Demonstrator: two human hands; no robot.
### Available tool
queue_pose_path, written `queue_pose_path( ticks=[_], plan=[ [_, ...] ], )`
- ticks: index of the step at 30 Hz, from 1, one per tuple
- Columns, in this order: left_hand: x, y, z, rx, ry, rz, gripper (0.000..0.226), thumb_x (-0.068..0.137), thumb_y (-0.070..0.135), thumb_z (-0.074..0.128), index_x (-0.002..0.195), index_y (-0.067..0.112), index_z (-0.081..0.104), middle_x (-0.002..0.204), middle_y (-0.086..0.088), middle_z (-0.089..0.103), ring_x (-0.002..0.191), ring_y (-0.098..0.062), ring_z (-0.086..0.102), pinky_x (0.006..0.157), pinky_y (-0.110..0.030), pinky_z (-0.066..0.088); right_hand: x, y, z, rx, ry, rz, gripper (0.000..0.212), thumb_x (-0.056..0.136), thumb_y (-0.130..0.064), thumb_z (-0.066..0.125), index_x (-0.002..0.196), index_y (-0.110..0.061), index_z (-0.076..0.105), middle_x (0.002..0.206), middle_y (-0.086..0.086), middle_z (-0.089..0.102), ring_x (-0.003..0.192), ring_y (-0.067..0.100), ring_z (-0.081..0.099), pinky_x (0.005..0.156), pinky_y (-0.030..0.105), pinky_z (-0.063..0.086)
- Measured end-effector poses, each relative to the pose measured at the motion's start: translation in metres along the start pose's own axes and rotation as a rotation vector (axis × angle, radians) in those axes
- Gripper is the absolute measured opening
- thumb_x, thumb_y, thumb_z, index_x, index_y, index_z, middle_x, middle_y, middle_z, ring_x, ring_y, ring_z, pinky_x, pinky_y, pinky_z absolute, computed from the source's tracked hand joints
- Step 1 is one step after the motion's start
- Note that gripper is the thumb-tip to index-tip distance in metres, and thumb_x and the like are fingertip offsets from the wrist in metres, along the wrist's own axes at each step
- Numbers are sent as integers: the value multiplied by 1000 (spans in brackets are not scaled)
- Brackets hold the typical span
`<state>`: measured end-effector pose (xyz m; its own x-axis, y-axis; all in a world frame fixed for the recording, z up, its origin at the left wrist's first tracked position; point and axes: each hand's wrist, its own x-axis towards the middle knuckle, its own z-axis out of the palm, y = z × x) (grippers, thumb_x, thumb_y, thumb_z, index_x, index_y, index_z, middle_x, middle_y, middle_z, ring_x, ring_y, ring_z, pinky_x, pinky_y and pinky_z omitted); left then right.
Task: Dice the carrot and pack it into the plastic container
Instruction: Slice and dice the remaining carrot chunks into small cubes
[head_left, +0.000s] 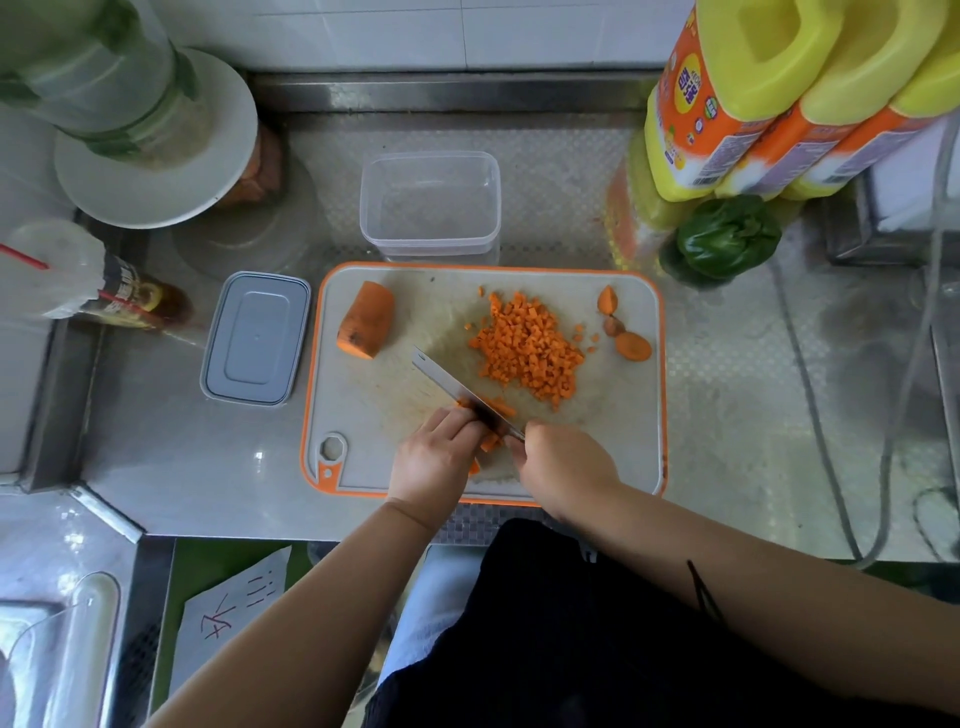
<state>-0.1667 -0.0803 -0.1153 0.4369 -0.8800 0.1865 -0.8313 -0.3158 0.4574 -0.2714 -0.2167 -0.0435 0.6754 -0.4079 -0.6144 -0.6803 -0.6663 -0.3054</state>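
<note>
Grey plastic cutting board with orange rim (613, 415) on the steel counter. Heap of small orange carrot cubes (527, 348) right of centre — fairly even dice. Thick uncut carrot stub (366, 319) at the board's left; trimmed end pieces (626, 332) at its right. Left hand (439, 457), fingers curled, pins carrot strips (493, 410) near the front edge. Right hand (563, 460) grips the steel cleaver (460, 387), blade against those strips. Clear rectangular plastic container (431, 205) stands just behind the board — its grey lid (255, 345) lies left.
</note>
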Motion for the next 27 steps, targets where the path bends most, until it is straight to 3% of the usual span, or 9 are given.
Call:
queue_pose_path(
  ticks=[6,11,15,22,27],
  plan=[
    [1,4,-4,49,26,14,12,79,2,73,87,11,71,94,-3,67,87,-22,54,61,-37,54,14,-9,-12,53,-1,-30,35,101,-43,35,98,-12,52,79,5,53,72,27,53,55,30,34],
    [-11,0,-11,16,78,-57,7,84,9,73,90,10,72,97,-4,67,87,-24,61,68,-37,55,-5,0,-15,5,67,-67,32,101,-41,35,83,-16,39,61,-3,35,59,20,43,44,28,21],
    [-13,-2,-8,26,54,-19,11,82,6,77,91,10,71,96,-4,67,90,-24,60,70,-38,55,-19,6,-13,-46,59,-87,32,102,-40,33,82,-15,37,59,-3,37,49,13,33,43,29,21],
    [-9,-5,-8,47,37,16,14,78,3,80,85,10,71,90,-4,67,85,-21,59,63,-37,55,-24,3,-5,-101,41,-96,33,102,-38,32,100,-10,51,74,2,47,64,23,46,51,30,30],
    [-8,-5,-8,43,25,9,15,76,2,81,86,10,72,93,-3,68,87,-21,63,62,-36,56,-23,2,1,-30,-1,-32,29,102,-35,35,103,-11,51,78,2,49,73,26,55,58,31,35]
  ],
)
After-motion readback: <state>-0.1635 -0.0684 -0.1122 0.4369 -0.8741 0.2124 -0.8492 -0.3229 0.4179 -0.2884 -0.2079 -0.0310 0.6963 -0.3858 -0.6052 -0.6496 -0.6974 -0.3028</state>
